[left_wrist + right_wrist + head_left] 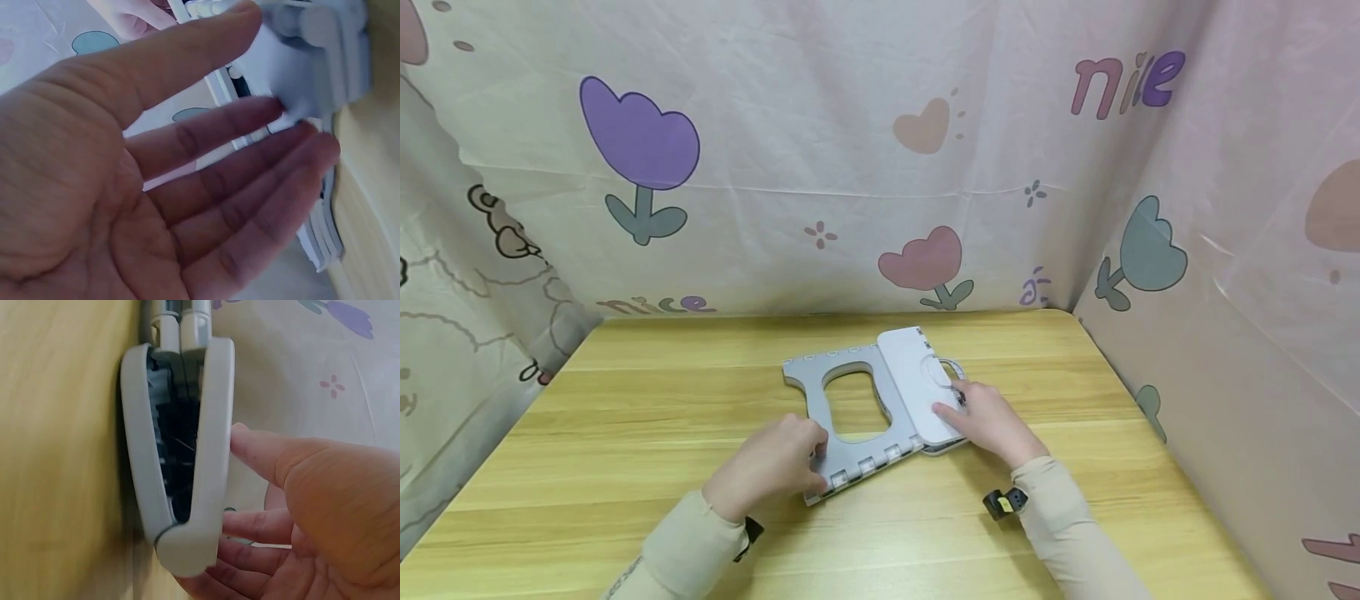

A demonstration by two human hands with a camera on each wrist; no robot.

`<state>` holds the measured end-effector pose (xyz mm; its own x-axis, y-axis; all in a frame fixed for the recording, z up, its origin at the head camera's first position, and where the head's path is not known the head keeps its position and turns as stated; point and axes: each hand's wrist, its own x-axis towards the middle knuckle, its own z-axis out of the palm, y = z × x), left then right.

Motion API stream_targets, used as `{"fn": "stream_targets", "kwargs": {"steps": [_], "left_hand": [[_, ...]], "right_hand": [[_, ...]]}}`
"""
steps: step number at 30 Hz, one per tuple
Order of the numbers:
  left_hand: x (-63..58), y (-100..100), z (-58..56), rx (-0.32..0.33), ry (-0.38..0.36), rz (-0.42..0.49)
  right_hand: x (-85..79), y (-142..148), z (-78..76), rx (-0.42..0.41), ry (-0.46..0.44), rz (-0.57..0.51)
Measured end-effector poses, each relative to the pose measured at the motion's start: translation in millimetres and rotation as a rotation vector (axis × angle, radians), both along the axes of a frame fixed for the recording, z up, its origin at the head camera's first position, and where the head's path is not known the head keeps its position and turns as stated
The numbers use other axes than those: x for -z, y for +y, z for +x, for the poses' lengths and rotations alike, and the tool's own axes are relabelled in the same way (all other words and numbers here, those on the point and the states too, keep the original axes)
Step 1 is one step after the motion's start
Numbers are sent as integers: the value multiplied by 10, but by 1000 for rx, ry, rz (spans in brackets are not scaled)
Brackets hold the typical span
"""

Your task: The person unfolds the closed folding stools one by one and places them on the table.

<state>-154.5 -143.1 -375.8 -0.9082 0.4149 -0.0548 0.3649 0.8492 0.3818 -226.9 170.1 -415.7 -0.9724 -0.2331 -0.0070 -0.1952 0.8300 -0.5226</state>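
Observation:
A folding step stool (pixel 811 377) lies nearly flat on the wooden table, with a grey leg panel that has a large rounded cutout. Its white top panel (pixel 908 367) is folded over on the right, and a loop handle (pixel 953 367) sticks out beyond it. At the near left corner my left hand (pixel 771 467) pinches the leg edge between thumb and fingers. My right hand (pixel 996 425) grips the outer edge of the white panel, thumb on top and fingers around the far side. The right wrist view shows the two folded top halves (pixel 212 425) slightly apart, with a dark hollow between.
The wooden table (pixel 647 417) extends around the stool. Behind it hangs a pale curtain (pixel 760 167) printed with flowers, and more curtain closes off both sides. Dark wrist-worn devices (pixel 1003 502) sit at the cuffs.

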Motion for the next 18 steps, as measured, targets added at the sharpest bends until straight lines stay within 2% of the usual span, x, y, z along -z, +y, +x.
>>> {"fn": "stream_targets", "kwargs": {"steps": [7,12,18], "left_hand": [[-50,165,-37,-34,46,-89],[-11,284,-69,2,68,-117],[93,357,-84,40,137,-138]], "right_hand": [[1,122,-24,36,-75,-64],[3,154,-48,54,-105,-68],[34,187,-73,17,-127,-57]]}}
